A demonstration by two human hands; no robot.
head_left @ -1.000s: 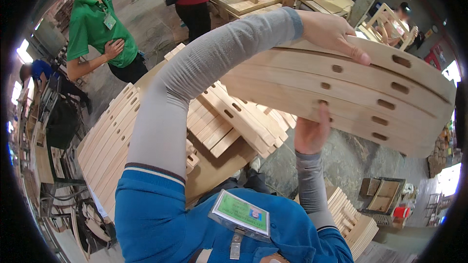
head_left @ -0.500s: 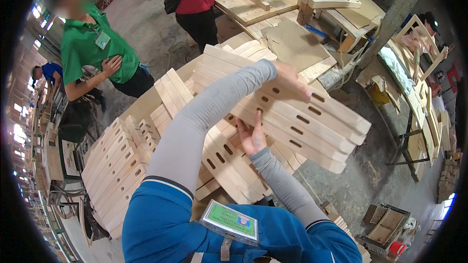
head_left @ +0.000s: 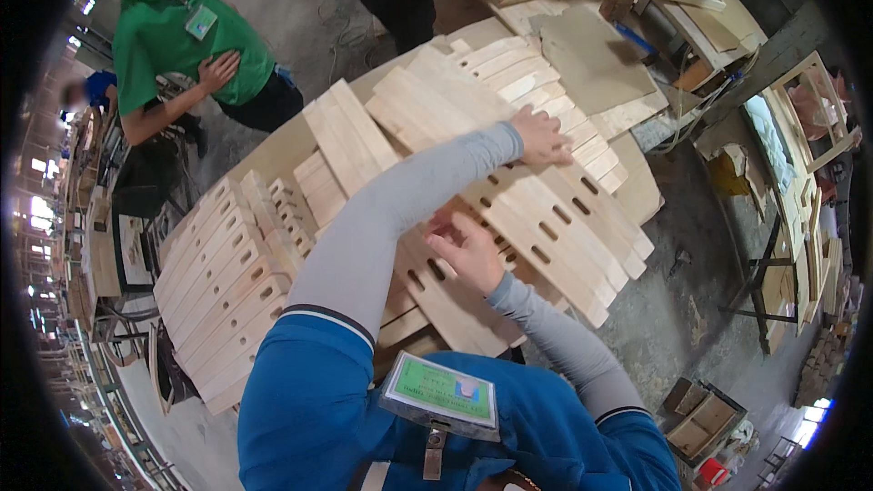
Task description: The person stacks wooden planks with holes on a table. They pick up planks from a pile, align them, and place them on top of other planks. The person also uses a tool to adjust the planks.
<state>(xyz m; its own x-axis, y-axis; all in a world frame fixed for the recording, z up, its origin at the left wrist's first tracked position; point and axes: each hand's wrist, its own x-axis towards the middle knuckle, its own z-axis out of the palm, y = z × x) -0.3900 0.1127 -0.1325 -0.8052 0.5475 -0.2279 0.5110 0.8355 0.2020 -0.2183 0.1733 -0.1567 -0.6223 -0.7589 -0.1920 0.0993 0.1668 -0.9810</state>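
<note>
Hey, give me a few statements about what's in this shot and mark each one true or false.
1. The left hand is over the slotted wooden boards. True.
2. The right hand is farther from the blue shirt than the left hand. False: it is nearer.
3. Both of these hands come out of grey sleeves. True.
4. The person in green wears a badge. True.
5. The red container is at the lower left. False: it is at the lower right.

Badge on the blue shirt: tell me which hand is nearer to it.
Right. The right hand is out beyond the badge, by the near side of the slotted boards; the left hand is farther out, at their far side.
</note>
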